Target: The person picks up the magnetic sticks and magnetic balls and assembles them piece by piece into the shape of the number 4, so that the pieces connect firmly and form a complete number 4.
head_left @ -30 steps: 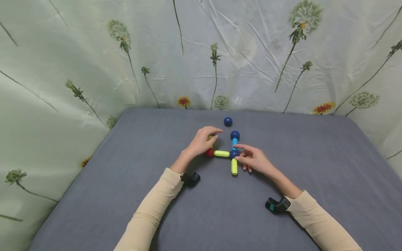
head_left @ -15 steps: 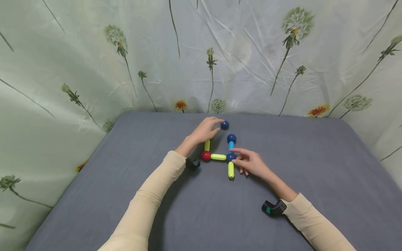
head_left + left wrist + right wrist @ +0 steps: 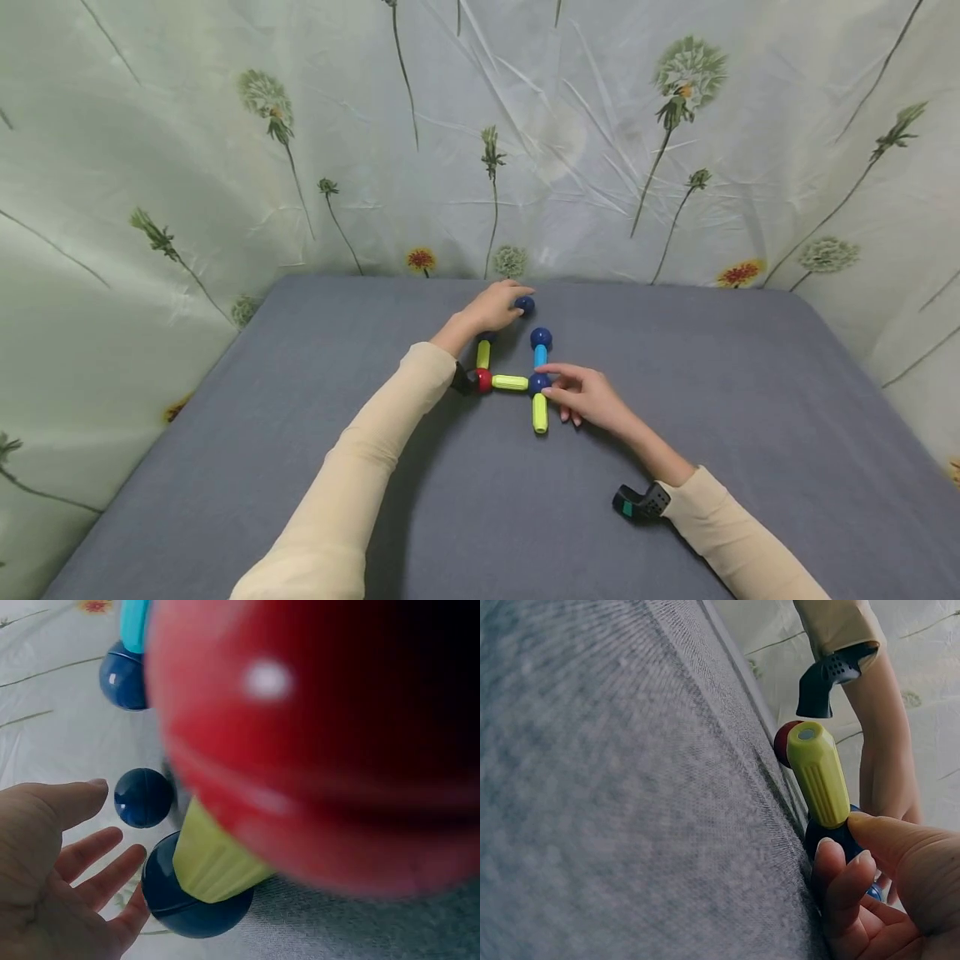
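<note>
My left hand (image 3: 493, 307) reaches over the far part of the table, thumb and fingers apart at a loose dark blue ball (image 3: 527, 306). In the left wrist view that ball (image 3: 142, 797) lies just past the thumb tip. With thumb and fingers my right hand (image 3: 592, 398) holds the blue joint ball (image 3: 537, 383) of a magnetic stick-and-ball frame. From this ball run a light blue stick (image 3: 541, 357) to another blue ball (image 3: 541, 337), a yellow-green stick (image 3: 540, 414) toward me, and a yellow-green stick (image 3: 510, 382) to a red ball (image 3: 484, 380).
Another yellow-green stick (image 3: 483, 354) runs from the red ball to a blue ball (image 3: 196, 904), partly hidden under my left wrist in the head view. Grey cloth covers the table (image 3: 262, 433). A flowered curtain (image 3: 420, 183) hangs behind its far edge.
My left hand has moved away from the red ball, farther back to the loose blue ball. The right hand stays at the joint ball. The head view has shifted slightly.
</note>
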The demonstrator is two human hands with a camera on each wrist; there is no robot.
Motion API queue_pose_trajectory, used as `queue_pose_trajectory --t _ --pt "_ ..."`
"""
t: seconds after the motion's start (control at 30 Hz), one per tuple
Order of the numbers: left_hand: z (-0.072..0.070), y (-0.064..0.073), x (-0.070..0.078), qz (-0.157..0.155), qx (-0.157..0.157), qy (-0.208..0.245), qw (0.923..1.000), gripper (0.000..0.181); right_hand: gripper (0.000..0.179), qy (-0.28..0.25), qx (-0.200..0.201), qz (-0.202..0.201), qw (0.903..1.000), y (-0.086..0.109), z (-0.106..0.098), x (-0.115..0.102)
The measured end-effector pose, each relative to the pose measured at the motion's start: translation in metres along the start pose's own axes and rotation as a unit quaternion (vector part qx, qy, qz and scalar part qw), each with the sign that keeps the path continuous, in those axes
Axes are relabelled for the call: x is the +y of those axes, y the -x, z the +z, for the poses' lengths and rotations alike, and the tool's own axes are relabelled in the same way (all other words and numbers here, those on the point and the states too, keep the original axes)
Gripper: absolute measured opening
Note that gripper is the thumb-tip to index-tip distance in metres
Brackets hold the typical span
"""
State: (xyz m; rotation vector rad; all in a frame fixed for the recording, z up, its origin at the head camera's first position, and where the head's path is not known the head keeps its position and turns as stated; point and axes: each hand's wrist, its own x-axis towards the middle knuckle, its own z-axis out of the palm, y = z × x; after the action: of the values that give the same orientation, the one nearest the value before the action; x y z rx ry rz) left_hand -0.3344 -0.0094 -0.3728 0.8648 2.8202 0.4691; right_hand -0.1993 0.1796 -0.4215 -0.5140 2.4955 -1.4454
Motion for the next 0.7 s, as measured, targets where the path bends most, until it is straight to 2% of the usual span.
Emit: queue_pose_trajectory --t 0.13,0.27,0.53,0.7 --pt "0.0 -0.005 0.0 -0.009 -0.021 -0.013 0.9996 0.044 0.037 0.001 -0.003 0.001 1.0 0.004 -0.001 -0.014" --pt "-0.002 -0.008 0.0 -0.007 -0.022 -0.012 0.9997 0.04 0.036 -0.004 -0.005 0.005 1.0 0.01 -0.004 -0.031" --pt "0.004 -0.003 -0.004 0.003 -0.035 -0.024 0.9991 0.037 0.036 -0.008 -0.006 0.007 0.9999 0.011 -0.004 -0.035" --pt "0.007 0.001 -0.006 0.007 -0.029 -0.019 0.9994 0.037 0.037 -0.01 -0.012 -0.001 0.9999 0.011 -0.005 -0.033"
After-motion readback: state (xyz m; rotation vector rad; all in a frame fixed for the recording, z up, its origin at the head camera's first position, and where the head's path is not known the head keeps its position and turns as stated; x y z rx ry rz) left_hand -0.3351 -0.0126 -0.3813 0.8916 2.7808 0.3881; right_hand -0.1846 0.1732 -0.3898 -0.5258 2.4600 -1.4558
